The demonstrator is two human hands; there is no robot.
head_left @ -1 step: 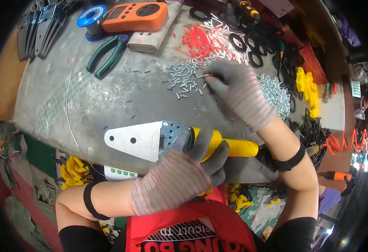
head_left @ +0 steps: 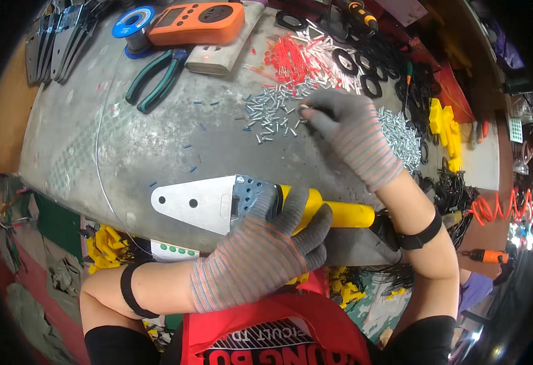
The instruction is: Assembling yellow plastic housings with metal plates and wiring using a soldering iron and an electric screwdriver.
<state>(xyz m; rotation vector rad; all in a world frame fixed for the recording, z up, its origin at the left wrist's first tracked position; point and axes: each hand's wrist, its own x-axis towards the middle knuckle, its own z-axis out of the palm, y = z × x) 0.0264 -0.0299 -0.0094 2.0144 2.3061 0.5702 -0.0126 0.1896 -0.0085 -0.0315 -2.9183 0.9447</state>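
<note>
A yellow-handled tool with a tapered flat metal plate (head_left: 208,210) lies across the near part of the table, its plate pointing left. My left hand (head_left: 260,252) is wrapped round it where the blue-grey perforated metal meets the yellow handle (head_left: 345,214). Over the right edge of a loose pile of small silver screws (head_left: 267,115), my right hand (head_left: 350,131) is closed in a pinch. A small shiny screw (head_left: 304,107) shows at its thumb and fingertips, mostly hidden. Both hands wear grey striped gloves.
A second screw pile (head_left: 403,137) lies right of my right wrist. Behind are red sleeves (head_left: 290,58), black rings (head_left: 371,86), green-handled pliers (head_left: 151,82), an orange meter (head_left: 196,24) and a solder spool (head_left: 134,30). Metal plates (head_left: 65,48) stand far left.
My right hand has shifted very slightly to the right, with its fingertips drawn a little away from the screws. My left hand and the yellow-handled tool stay where they were.
</note>
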